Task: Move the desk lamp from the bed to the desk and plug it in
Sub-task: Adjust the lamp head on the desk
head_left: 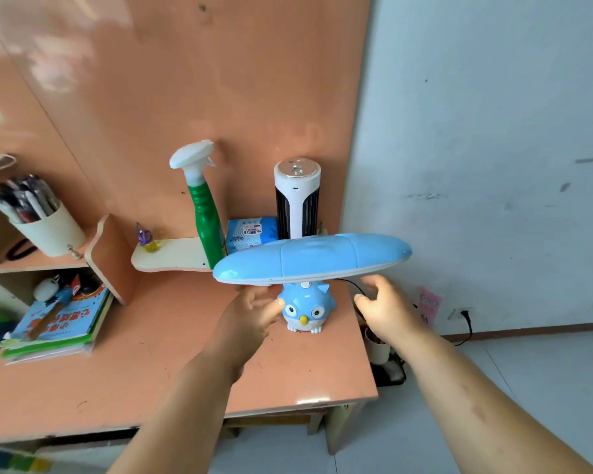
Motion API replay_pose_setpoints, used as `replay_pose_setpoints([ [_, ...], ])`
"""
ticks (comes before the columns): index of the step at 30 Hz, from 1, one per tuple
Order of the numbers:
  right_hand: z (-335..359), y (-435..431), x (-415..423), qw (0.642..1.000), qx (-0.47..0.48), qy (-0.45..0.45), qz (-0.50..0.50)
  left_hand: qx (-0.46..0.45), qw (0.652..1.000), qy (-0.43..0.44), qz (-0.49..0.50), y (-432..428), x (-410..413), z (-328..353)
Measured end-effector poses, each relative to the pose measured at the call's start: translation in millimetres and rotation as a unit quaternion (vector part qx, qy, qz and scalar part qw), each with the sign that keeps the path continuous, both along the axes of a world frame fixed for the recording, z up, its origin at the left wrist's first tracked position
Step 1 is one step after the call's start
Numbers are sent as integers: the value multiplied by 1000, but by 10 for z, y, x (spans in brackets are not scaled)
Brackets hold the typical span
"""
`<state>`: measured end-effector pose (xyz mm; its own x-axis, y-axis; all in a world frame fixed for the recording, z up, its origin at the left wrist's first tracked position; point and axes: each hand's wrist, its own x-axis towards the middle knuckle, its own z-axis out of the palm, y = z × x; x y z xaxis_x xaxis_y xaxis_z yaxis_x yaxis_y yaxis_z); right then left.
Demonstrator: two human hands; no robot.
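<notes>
The desk lamp (307, 309) stands upright on the orange desk (172, 364) near its back right corner. It has a blue owl-shaped base and a long, flat blue head (312, 260) lying level above it. My left hand (250, 316) is at the owl's left side with loosely spread fingers, and its thumb tip touches the base. My right hand (384, 306) hovers open just right of the base, a small gap away. The lamp's thin black cord (353, 285) runs off behind my right hand. A wall socket (461, 313) low on the white wall holds a black plug.
Behind the lamp, a small shelf holds a green spray bottle (204, 213), a blue tissue pack (250, 232) and a white tower device (297, 200). Stacked books (59, 323) and a pen cup (45, 220) sit at the left. A small bin (379, 347) stands on the floor beside the desk.
</notes>
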<state>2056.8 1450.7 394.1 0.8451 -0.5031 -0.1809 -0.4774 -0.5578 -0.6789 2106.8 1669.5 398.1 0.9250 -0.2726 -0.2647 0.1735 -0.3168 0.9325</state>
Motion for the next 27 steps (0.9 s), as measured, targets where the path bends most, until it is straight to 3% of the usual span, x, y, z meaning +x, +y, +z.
replay_pose_setpoints([
  [7, 289, -181, -94, 992, 38, -98, -66, -24, 998, -18, 56, 75, -85, 328],
  [11, 436, -207, -124, 984, 51, -165, -35, -38, 994, -32, 98, 40, -118, 496],
  [15, 457, -206, -135, 988, 11, -156, -14, -23, 993, -29, 116, 21, -123, 574],
  [27, 491, -295, -131, 987, 18, -158, -16, 29, 975, -43, 215, 120, -68, 572],
])
